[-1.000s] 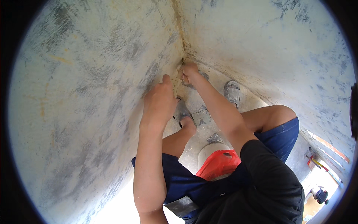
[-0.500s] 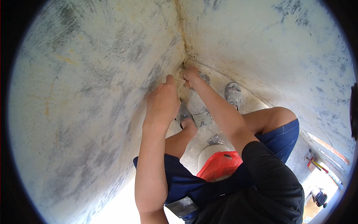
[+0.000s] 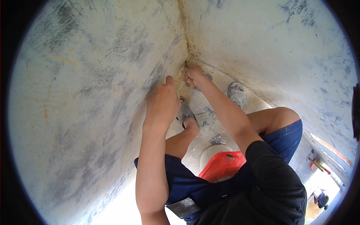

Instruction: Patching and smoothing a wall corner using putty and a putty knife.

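Low in the corner, where the left wall [image 3: 93, 97] meets the right wall [image 3: 270, 48], my right hand [image 3: 195, 73] is closed around a small tool. Only a tan handle end [image 3: 192, 84] shows below its fingers, and the tool's working end is hidden. My left hand [image 3: 162, 103] is a closed fist beside the left wall, thumb pointing up toward the corner. What it holds, if anything, is out of sight behind the fingers. A gap separates the two hands, the right one being farther into the corner.
My shod feet [image 3: 186, 112] stand on the stained floor [image 3: 202, 120], which has dark patches. Between my legs is a white bucket [image 3: 210, 150] with a red plastic bag [image 3: 223, 165]. A flat grey metal piece [image 3: 183, 208] lies by my lap. Far right is a red-and-yellow handled tool [image 3: 318, 165].
My right hand has shifted slightly right and turned, showing more of the tan handle end. The left hand has barely moved. The whole view has shifted a little.
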`<control>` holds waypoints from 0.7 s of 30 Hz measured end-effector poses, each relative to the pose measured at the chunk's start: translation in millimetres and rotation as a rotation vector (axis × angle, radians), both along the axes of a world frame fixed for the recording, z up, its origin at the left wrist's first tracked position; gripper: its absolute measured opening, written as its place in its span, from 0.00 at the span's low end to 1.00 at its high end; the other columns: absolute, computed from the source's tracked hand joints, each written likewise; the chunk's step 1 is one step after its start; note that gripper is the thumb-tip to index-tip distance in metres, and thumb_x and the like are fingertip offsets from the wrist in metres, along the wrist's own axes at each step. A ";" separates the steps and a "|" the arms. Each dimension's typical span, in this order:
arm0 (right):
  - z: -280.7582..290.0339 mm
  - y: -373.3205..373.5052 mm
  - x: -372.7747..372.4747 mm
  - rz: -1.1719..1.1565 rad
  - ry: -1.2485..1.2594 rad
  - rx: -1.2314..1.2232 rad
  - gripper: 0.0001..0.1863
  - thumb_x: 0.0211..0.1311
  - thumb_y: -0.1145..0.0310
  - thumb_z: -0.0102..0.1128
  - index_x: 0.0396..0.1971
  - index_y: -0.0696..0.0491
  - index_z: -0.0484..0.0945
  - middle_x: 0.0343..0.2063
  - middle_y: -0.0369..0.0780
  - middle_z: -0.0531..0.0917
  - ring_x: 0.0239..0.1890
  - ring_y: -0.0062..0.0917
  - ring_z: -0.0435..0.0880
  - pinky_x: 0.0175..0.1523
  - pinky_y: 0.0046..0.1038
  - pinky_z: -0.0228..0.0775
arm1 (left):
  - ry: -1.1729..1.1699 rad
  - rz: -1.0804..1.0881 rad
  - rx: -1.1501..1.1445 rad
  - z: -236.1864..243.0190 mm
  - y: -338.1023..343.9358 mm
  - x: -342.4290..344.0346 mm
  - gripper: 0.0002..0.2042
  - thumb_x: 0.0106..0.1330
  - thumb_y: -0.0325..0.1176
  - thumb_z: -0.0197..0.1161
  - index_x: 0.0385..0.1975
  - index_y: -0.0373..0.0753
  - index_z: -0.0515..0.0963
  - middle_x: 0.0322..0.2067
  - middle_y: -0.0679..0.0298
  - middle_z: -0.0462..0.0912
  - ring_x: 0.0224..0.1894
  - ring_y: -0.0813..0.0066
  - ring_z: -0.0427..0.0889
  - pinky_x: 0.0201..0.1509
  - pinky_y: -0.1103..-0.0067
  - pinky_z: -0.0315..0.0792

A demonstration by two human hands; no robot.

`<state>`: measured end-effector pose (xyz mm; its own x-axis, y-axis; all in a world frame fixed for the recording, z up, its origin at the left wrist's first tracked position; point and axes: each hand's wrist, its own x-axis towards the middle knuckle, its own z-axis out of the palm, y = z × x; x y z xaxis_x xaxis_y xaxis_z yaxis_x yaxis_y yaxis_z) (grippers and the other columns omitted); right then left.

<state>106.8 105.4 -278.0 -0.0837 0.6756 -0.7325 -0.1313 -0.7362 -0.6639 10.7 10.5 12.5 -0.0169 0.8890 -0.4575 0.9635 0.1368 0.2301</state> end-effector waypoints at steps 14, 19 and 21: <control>-85.7 54.4 73.2 -0.063 0.014 -0.190 0.11 0.62 0.78 0.44 0.21 0.59 0.72 0.16 0.47 0.76 0.10 0.30 0.70 0.10 0.36 0.50 | -0.094 -0.079 0.056 -1.3 14.6 30.8 0.19 0.58 0.27 0.68 0.46 0.29 0.70 0.34 0.42 0.84 0.42 0.45 0.85 0.47 0.60 0.78; 5.7 10.9 -10.8 0.064 -0.047 -0.185 0.08 0.63 0.80 0.46 0.30 0.63 0.76 0.19 0.47 0.78 0.13 0.30 0.75 0.13 0.35 0.58 | 0.028 -0.002 -0.010 3.4 -4.0 -3.5 0.18 0.57 0.25 0.67 0.46 0.29 0.70 0.34 0.42 0.84 0.41 0.46 0.85 0.46 0.61 0.79; 6.1 15.0 -1.3 0.098 -0.060 -0.252 0.07 0.63 0.81 0.46 0.31 0.63 0.76 0.20 0.47 0.78 0.14 0.30 0.76 0.13 0.35 0.59 | 0.011 -0.013 -0.007 3.8 -0.5 2.6 0.18 0.58 0.25 0.66 0.46 0.29 0.70 0.34 0.42 0.84 0.41 0.46 0.85 0.46 0.61 0.79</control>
<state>105.5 120.4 -271.9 -0.0910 0.4626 -0.8819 -0.0174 -0.8862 -0.4630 13.3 10.0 16.3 -0.0102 0.8861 -0.4634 0.9677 0.1254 0.2185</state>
